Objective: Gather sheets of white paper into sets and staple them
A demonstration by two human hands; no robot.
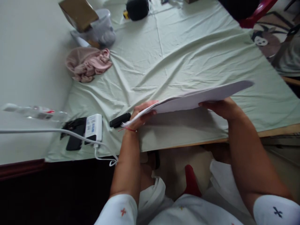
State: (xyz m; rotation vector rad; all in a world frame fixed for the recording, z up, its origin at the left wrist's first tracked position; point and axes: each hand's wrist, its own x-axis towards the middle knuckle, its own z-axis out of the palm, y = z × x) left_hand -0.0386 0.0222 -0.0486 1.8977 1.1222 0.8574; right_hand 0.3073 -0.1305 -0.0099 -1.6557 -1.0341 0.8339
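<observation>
A stack of white paper sheets (pixel 187 100) is held tilted on its long edge above the cloth-covered table, its far right corner bending slightly. My left hand (pixel 144 114) is closed around the left end, with fingers behind and thumb on the near face. At the right part of the stack, my right hand (pixel 217 107) grips the lower near side; some of its fingers are hidden behind the paper. Just left of my left hand lies a small black oblong object (pixel 120 120), whose kind I cannot make out.
The pale green tablecloth (pixel 187 62) is wrinkled. To the left are a white boxy device (pixel 93 128) with a cable, a black phone (pixel 76 137) and a clear plastic bottle (pixel 42 113). Farther back lie a pink cloth (pixel 90 64), a cardboard box (pixel 78 14) and a black case (pixel 137 9).
</observation>
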